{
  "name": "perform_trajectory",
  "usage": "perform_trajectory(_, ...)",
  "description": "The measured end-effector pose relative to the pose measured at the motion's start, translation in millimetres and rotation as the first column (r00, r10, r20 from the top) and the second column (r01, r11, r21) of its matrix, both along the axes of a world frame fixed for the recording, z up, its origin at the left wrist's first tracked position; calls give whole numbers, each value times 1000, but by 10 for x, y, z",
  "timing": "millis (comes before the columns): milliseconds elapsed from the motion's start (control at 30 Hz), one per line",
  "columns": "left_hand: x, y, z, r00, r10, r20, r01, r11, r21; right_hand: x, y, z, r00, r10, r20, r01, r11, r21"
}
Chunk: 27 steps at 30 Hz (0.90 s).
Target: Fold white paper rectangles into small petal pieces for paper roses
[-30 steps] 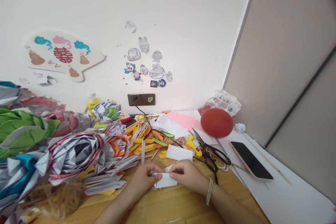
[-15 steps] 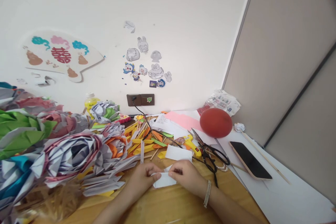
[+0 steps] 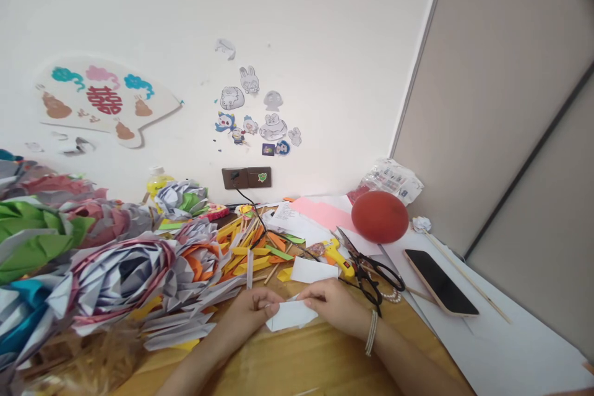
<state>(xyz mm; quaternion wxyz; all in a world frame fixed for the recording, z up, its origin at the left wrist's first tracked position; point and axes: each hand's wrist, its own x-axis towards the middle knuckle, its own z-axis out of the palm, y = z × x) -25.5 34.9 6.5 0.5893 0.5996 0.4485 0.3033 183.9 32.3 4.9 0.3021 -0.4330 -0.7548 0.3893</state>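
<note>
A small piece of white paper (image 3: 291, 315), folded over, is held between my two hands just above the wooden table. My left hand (image 3: 256, 308) pinches its left end between thumb and fingers. At the other end, my right hand (image 3: 331, 304) grips the paper's upper right edge, with a beaded bracelet at the wrist. Right behind my hands lies another white paper slip (image 3: 315, 270). A yellow hot glue gun (image 3: 340, 256) and black-handled scissors (image 3: 371, 272) rest beyond my right hand.
Folded paper flowers (image 3: 118, 278) crowd the left side, beside loose folded strips (image 3: 255, 253) in yellow, orange and white. A red balloon (image 3: 379, 216), a phone (image 3: 440, 281) and white sheets (image 3: 505, 352) occupy the right. A black cord runs from the wall socket (image 3: 245, 177).
My right hand has slid slightly up and right along the paper, so more of its front face shows. My left hand keeps its pinch. The whole view has shifted a little.
</note>
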Motion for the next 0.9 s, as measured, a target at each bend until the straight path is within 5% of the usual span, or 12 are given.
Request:
perform_trajectory(300,1,-10,-32,997,-34,76,35,999,-14,43,42,-43,999,-47,-27,47,999,-4)
perform_trajectory(533,-33,10,-3,979,48,200,-36,997,-64,96,162,-58,948,-48,-315,-20,977,-211)
perform_trajectory(700,-25,23,-36,975,52,214,-56,998,15,90,183,-91,930,12,-368,-96,973,-211)
perform_trajectory(900,46,-28,26,969,88,232,-73,994,-76,7,122,-138,925,-31,-380,-43,982,-183)
